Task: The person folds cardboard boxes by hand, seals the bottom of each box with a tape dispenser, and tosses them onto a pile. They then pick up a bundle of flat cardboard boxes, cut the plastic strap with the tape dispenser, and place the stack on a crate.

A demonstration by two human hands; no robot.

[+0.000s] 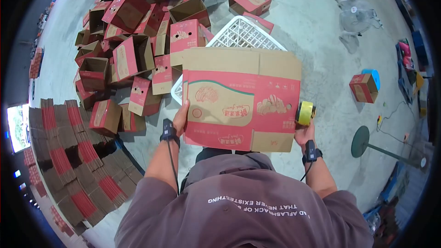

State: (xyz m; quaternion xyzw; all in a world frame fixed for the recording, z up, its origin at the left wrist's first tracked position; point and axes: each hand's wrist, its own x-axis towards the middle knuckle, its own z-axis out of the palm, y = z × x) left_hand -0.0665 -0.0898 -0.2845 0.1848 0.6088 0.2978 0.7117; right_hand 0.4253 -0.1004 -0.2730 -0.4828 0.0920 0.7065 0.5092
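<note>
"One flat carton (220,105) is up in front of the person, isn't it?"

"Yes, held between the two hands above a white lattice rack (262,32). Its printed face is up, and the plain brown flaps lie spread at its far and near edges."

"What is each hand doing?"

"The left hand (180,118) is closed on the carton's left edge. The right hand (305,133) is curled round a yellow tape roll (305,113) at the right edge. Whether its fingers also pinch the cardboard, I can't tell."

"How far along is this carton?"

"Barely started, I'd judge. It isn't opened into a box, its flaps aren't folded in, and I see no strip of tape across the face we're shown. The underside is hidden."

"And the others?"

"Many are further on: a heap of shaped boxes (126,59) lies beyond the left hand, several with open mouths. Another shaped box (250,0) sits past the rack, and one more (360,88) lies well off to the right."

"So what remains flat?"

"Quite a lot, by the look of it. Tall rows of folded cardboard (59,165) stand at the left, beside the person. I can't count them."
</note>
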